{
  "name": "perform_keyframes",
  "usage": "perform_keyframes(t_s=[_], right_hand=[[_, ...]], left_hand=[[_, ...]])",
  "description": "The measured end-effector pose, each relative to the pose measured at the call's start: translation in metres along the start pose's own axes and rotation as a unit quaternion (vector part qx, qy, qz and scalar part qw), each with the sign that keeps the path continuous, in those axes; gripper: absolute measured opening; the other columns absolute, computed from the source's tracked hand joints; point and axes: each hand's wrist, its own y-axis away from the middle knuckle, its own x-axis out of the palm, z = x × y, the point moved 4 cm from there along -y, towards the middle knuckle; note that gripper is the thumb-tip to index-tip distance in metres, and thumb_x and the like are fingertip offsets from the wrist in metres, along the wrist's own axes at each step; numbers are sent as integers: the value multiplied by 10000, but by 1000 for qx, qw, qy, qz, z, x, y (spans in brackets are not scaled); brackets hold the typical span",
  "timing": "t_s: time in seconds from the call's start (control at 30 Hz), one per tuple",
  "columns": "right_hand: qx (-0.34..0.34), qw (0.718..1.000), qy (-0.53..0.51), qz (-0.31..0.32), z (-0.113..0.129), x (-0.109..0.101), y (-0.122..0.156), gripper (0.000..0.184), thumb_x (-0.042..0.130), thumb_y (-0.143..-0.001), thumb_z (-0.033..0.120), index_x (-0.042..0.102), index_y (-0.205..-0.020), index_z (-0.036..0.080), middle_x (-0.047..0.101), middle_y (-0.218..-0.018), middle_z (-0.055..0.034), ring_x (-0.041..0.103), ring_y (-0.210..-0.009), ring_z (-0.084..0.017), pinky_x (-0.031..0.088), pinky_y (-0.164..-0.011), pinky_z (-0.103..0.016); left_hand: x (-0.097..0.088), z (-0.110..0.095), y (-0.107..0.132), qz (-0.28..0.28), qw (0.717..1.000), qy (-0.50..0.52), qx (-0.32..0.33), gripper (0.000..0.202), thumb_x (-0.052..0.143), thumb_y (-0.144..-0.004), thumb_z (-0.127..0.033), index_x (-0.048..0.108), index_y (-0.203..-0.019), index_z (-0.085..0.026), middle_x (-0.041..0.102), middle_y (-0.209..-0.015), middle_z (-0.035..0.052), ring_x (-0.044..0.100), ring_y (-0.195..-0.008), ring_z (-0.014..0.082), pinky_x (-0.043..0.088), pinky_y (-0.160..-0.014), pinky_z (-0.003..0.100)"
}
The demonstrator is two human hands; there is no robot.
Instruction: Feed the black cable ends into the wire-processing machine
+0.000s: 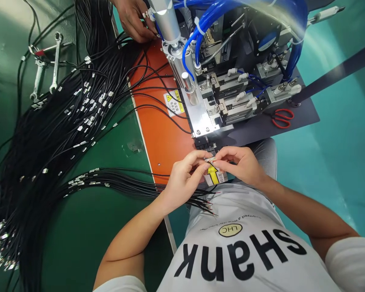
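My left hand (184,178) is closed in a pinch on the end of a cable, at the front edge of the machine (200,117). Thin pale wire ends (211,159) show between my two hands. From the other side, the fingertips of my right hand (241,164) pinch these same wires. Just below them is a label with a yellow arrow (213,174). A bundle of black cables (134,184) runs under my left wrist, its bare coloured wire ends lying close to my shirt. The fingers partly hide the held wires.
A large heap of black cables (57,129) with silvery tags covers the green table (109,227). Two wrenches (55,61) lie behind it. Another person's hand (135,20) is at the machine's far side. Red-handled scissors (282,118) rest on the dark plate at right.
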Motion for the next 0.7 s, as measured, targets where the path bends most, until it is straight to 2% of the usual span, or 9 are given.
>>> perform_keyframes(t_s=[0.1, 0.2, 0.3, 0.4, 0.53, 0.7], right_hand=[[9, 1000, 1, -12, -2, 4, 2, 139, 756, -794, 296, 680, -809, 181, 637, -703, 19, 594, -583, -108, 495, -567, -242], [24, 999, 1, -27, -5, 6, 4, 160, 751, -800, 304, 651, -781, 180, 626, -688, 22, 593, -552, -105, 469, -528, -234], [32, 999, 6, -30, -6, 7, 6, 162, 746, -805, 309, 646, -796, 182, 630, -694, 19, 592, -549, -106, 449, -513, -235], [24, 999, 13, -24, -5, 9, 7, 144, 728, -821, 300, 642, -809, 185, 632, -698, 23, 594, -551, -102, 440, -511, -232], [-10, 998, 48, -36, -3, 14, 6, 99, 689, -850, 268, 642, -819, 187, 637, -714, 21, 598, -588, -103, 433, -543, -239], [-75, 987, 130, -66, 1, 14, 5, 60, 664, -846, 196, 644, -790, 191, 649, -742, 18, 591, -649, -105, 426, -599, -252]], left_hand=[[1, -1, -2, -9, 999, 34, -1, 206, 609, -913, -301, 656, -1076, -184, 614, -773, 24, 598, -647, 114, 558, -559, 224], [2, -3, -6, -27, 997, 72, -3, 177, 678, -862, -298, 700, -980, -168, 615, -879, 48, 574, -613, 90, 541, -525, 216], [2, -2, -9, -35, 993, 109, -29, 165, 722, -822, -304, 711, -907, -163, 612, -914, 55, 563, -610, 90, 512, -464, 207], [3, 1, -9, -38, 986, 145, -67, 152, 737, -808, -297, 695, -874, -167, 608, -806, 26, 540, -574, 85, 490, -453, 205], [6, 8, -8, -57, 974, 189, -107, 142, 729, -813, -296, 667, -834, -170, 518, -630, -29, 462, -498, 62, 433, -436, 190], [11, 14, -7, -71, 956, 249, -138, 159, 721, -817, -303, 634, -815, -171, 460, -603, -52, 380, -494, 41, 390, -433, 165]])
